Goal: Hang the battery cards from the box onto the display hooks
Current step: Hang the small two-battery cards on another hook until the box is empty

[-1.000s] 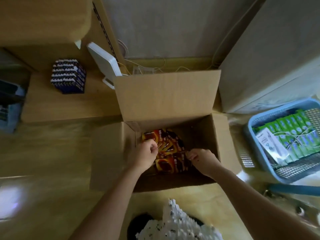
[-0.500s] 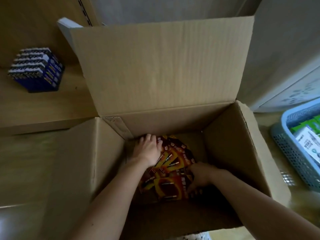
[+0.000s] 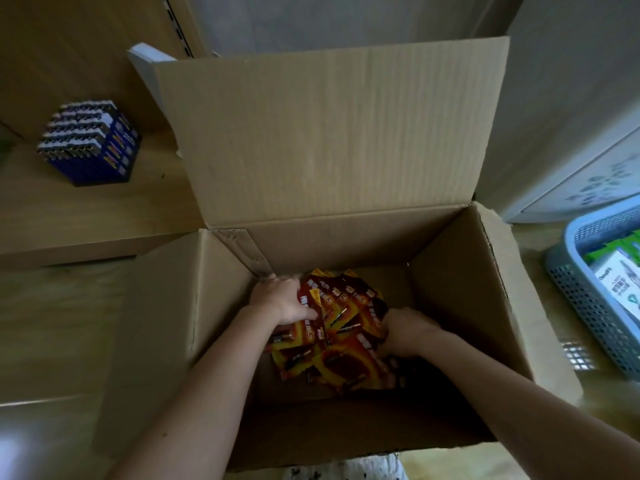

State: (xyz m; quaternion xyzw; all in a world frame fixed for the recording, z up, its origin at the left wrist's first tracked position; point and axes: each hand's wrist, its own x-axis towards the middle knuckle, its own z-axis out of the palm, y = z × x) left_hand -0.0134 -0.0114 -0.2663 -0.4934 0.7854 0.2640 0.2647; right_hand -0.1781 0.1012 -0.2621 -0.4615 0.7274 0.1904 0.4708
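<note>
Head camera showed the gathering step: fingers of left hand [image 3: 280, 301] and right hand [image 3: 403, 329] clamped on battery cards [image 3: 346, 306] heaped between them in the cardboard box [image 3: 450, 306]. Next, I reckoned, lift a bunch out.

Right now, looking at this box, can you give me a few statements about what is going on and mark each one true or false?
1. The left hand and the right hand both grip battery cards inside the cardboard box. True.
2. The battery cards are blue. False: they are red and yellow.
3. A blue basket stands to the right of the box. True.
4. The box's far flap is folded shut. False: it stands open.
5. A stack of dark blue packs sits on the shelf at the left. True.
</note>
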